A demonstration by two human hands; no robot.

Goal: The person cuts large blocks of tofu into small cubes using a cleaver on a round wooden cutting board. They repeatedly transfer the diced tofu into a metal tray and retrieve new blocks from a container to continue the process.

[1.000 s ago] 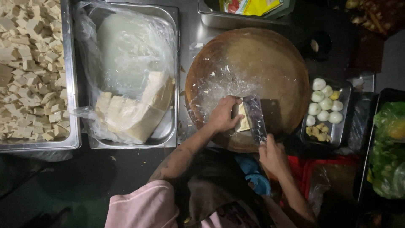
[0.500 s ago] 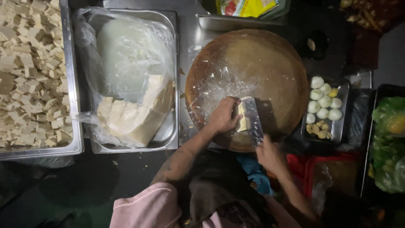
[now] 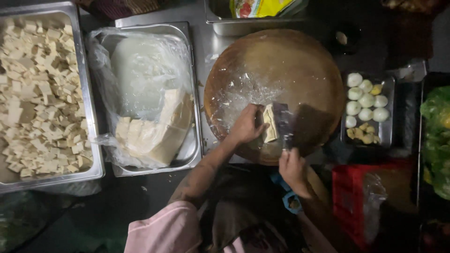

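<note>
- Head view: we look straight down on a steel counter (image 3: 211, 44) in dim light; the floor below its near edge is dark.
- A round wooden chopping board (image 3: 300, 61) sits on the counter, its left half dusted with white crumbs.
- Near the board's near edge, our left hand (image 3: 247, 125) presses flat against a pale tofu block (image 3: 269, 124), fingers curled around its left side.
- Our right hand (image 3: 293, 166) is closed around the handle of a cleaver (image 3: 283, 124), whose blade stands against the block's right side.
- Left of the board, a steel tray lined with clear plastic (image 3: 185, 33) holds large tofu slabs (image 3: 150, 136) in its near half.
- At the counter's left edge, a second tray (image 3: 91, 122) is full of small tofu cubes (image 3: 37, 93).
- Right of the board, a small tray (image 3: 390, 112) holds white round pieces (image 3: 366, 100).
- A red crate (image 3: 351, 197) stands below the counter's near edge, and greens (image 3: 438, 136) lie at the far right.
</note>
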